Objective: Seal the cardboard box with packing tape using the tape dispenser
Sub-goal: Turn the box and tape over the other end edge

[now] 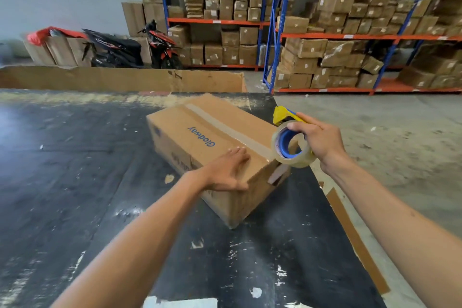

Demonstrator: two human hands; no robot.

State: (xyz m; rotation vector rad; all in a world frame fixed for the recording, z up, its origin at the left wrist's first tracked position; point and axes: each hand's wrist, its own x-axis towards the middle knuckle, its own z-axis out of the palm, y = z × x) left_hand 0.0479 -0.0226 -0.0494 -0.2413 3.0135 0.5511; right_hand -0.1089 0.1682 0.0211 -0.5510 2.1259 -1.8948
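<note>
Here tape dispenser (290, 141) in right hand (316, 139) over box (212, 142).

Hands: two, the left hand (226, 170) and the right hand (316, 139)
Cardboard box on the worktop (75, 182): one, the printed cardboard box (200, 137)
Tape dispensers: one, the yellow and blue tape dispenser (285, 115)
Tape rolls: one clear tape roll (291, 147) on the dispenser
Tape strips along the box top: one tape strip (225, 127)
Motor scooters: one motor scooter (130, 47) by the wall
Shelving racks: two in view, the nearer shelving rack (277, 32) and the farther shelving rack (215, 21)
Stacked cartons on the racks: too many to count
</note>
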